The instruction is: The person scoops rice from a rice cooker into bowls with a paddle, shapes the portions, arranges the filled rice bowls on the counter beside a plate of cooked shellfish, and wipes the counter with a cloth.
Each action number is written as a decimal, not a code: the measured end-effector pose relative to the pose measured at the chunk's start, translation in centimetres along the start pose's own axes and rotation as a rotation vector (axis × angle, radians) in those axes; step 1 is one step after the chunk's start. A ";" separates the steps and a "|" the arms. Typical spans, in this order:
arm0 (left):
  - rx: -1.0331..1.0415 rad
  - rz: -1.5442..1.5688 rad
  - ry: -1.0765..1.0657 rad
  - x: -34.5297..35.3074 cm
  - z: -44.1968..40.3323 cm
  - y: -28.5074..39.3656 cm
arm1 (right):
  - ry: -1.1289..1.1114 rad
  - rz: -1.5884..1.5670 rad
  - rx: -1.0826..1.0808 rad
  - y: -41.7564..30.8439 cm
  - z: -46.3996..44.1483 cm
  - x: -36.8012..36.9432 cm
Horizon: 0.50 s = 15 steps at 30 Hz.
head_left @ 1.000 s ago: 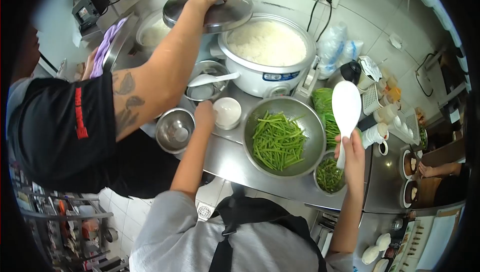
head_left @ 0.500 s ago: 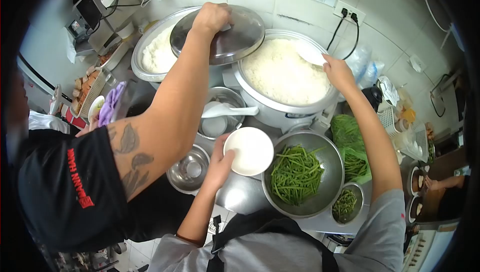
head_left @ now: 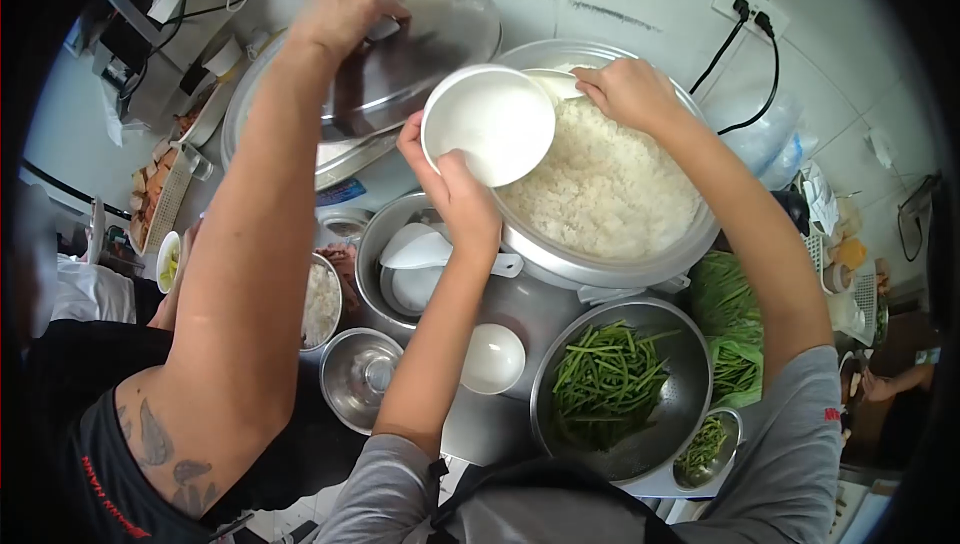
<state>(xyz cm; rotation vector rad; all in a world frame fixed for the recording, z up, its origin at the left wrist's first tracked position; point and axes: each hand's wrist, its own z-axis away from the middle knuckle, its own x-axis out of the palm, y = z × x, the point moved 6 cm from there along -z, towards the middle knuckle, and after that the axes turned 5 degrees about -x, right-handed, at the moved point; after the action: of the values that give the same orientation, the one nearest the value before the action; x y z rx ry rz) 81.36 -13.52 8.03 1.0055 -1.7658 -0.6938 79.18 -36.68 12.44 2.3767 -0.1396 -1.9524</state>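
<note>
Head view: left fingers (head_left: 459, 174) hold white bowl (head_left: 488, 126) near pot rim (head_left: 612, 262).

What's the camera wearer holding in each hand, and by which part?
The left hand holds a white bowl by its rim, on the near side; the right hand grips a white rice paddle by its handle.

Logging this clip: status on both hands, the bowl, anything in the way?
Left hand holding white bowl at rice pot's edge. Right hand gripping paddle at the rice. Nothing plainly blocking; co-worker's hand on lid, to the left.
</note>
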 end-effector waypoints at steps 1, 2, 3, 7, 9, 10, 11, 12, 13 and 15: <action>0.030 -0.057 -0.011 0.0 -0.2 0.0 | -0.019 -0.003 -0.015 -0.5 -0.1 0.4; 0.033 -0.090 -0.005 -0.1 -0.4 0.0 | -0.034 -0.002 -0.029 -0.9 -0.2 0.7; 0.037 -0.119 -0.001 -0.1 -0.5 0.2 | -0.047 0.002 -0.042 -1.3 -0.3 0.7; 0.119 -0.187 0.028 -0.2 -0.8 0.5 | -0.098 -0.008 -0.060 -3.5 0.5 0.1; 0.156 -0.186 0.040 -0.2 -1.1 0.5 | -0.102 -0.014 -0.076 -4.1 1.0 -0.1; 0.174 -0.185 0.047 -0.2 -1.1 0.5 | -0.108 -0.028 -0.080 -4.3 1.3 -0.2; 0.177 -0.198 0.054 -0.2 -1.2 0.4 | -0.114 -0.042 -0.083 -4.5 1.6 -0.1; 0.181 -0.211 0.061 -0.3 -1.2 0.4 | -0.119 -0.056 -0.087 -4.7 1.9 0.0; 0.185 -0.224 0.069 -0.2 -1.2 0.4 | -0.120 -0.065 -0.097 -4.9 2.3 0.0; 0.176 -0.250 0.064 0.1 -1.1 0.3 | -0.126 -0.084 -0.115 -5.5 3.5 0.1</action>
<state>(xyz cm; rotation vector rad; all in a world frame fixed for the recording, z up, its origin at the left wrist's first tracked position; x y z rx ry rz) 82.23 -13.50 8.78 1.3704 -1.6831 -0.6603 75.94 -31.25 11.06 2.2232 0.0667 -2.0865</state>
